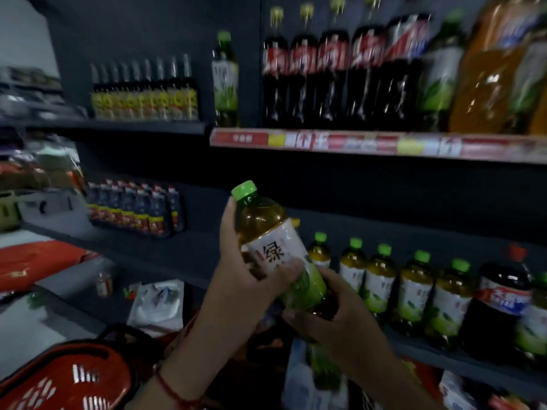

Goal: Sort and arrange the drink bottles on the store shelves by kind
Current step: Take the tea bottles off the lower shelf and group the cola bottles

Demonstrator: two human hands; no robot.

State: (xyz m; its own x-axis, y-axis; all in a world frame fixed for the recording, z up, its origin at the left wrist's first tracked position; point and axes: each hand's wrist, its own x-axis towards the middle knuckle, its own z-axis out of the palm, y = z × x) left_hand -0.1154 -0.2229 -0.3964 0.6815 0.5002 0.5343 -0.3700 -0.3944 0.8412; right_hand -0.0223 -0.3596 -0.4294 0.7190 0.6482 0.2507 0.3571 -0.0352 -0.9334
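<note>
A green-capped tea bottle (268, 232) with a white and green label is tilted in front of the shelves, cap up and to the left. My left hand (241, 279) grips its middle, thumb across the label. My right hand (334, 312) holds its lower end from below. A row of several matching green tea bottles (381, 279) stands on the middle shelf (444, 356) just right of my hands. A dark cola bottle (497, 306) with a red cap stands at the right end of that row.
The upper shelf (370, 143) carries several large cola bottles (328, 75), green tea bottles (225, 81) and an orange drink bottle (491, 72). Small dark bottles (142, 90) and blue packs (136, 208) fill the left shelves. A red basket (68, 377) sits at the lower left.
</note>
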